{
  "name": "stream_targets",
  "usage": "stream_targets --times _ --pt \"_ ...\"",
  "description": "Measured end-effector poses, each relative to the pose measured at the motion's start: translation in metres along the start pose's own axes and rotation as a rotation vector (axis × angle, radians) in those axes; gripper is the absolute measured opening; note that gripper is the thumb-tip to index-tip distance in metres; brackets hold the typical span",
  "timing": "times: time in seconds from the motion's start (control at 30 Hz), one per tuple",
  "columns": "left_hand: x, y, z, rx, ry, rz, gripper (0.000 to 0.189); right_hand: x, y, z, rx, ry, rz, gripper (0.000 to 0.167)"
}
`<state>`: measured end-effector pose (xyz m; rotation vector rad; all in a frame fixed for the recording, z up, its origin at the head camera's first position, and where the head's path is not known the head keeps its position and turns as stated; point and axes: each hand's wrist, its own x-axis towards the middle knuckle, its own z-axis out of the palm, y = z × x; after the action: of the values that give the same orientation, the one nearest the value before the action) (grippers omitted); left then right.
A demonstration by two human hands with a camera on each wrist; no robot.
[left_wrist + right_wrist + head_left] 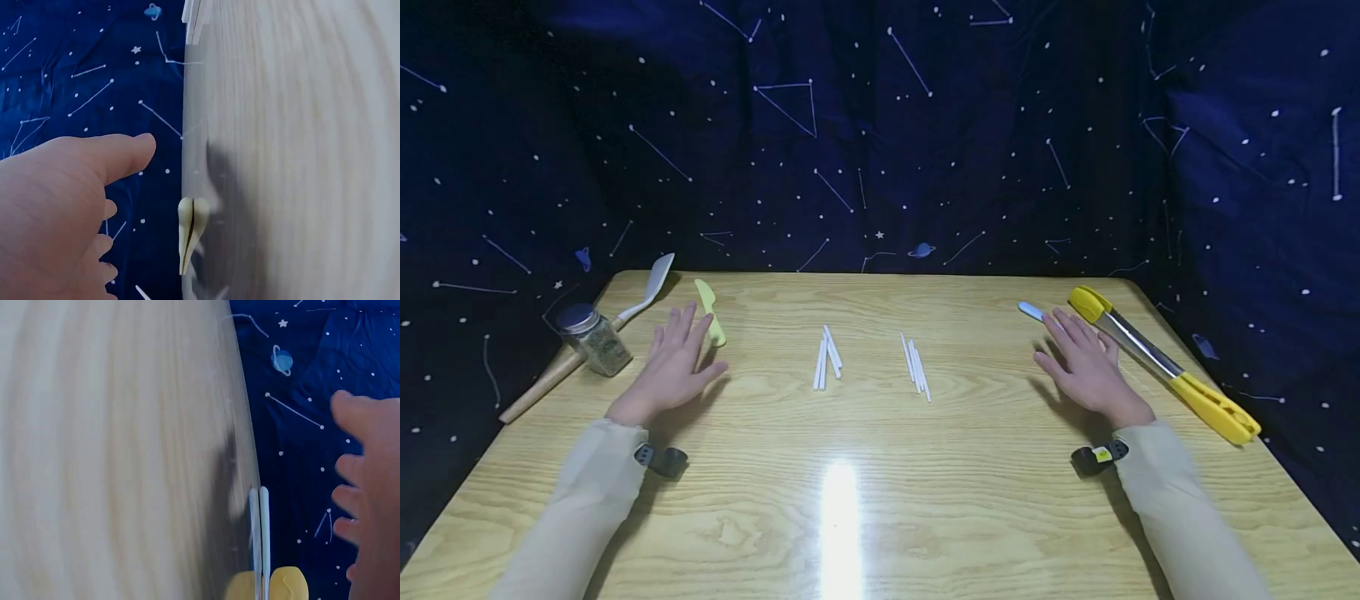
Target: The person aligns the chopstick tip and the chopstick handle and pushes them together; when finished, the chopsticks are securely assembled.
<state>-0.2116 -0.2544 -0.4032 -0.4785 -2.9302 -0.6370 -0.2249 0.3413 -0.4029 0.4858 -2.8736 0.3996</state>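
Observation:
My left hand [672, 367] is held over the left side of the table with fingers spread, holding nothing. Just past its fingertips lies a pale green plastic knife [709, 310]. On the right, my other hand [1086, 367] hovers with spread fingers, also holding nothing, and casts a shadow on the wood. It partly hides a light blue utensil [1030, 310], whose rounded end shows beyond the fingers. Between the hands lie two small groups of thin white sticks, a left group [822, 362] and a right group [917, 371].
At the left edge, a glass jar [601, 348] of dried herbs with a dark lid stands by a spatula [651, 292] with a wooden handle. Yellow-ended metal tongs [1142, 343] lie along the right edge. A dark blue star-patterned cloth [880, 167] hangs around the wooden table [970, 500].

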Motion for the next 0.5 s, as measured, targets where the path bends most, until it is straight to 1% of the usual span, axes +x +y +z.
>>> stream_targets --times 0.13,0.2,0.27,0.33,0.5 --pt "0.002 0.001 0.000 -0.027 0.005 0.003 0.077 0.006 -0.005 0.005 0.099 0.098 -0.053 0.058" --pt "0.004 0.001 -0.001 -0.034 0.009 -0.006 0.076 0.008 -0.007 0.007 0.142 0.124 -0.067 0.056" --pt "0.005 0.003 -0.002 -0.035 0.020 -0.010 0.074 0.010 -0.011 0.010 0.173 0.135 -0.074 0.054" --pt "0.005 0.005 -0.002 -0.035 0.030 0.000 0.072 0.012 -0.015 0.013 0.193 0.135 -0.077 0.053" --pt "0.008 0.015 0.004 -0.048 0.041 0.044 0.067 0.017 -0.023 0.020 0.226 0.127 -0.111 0.049"
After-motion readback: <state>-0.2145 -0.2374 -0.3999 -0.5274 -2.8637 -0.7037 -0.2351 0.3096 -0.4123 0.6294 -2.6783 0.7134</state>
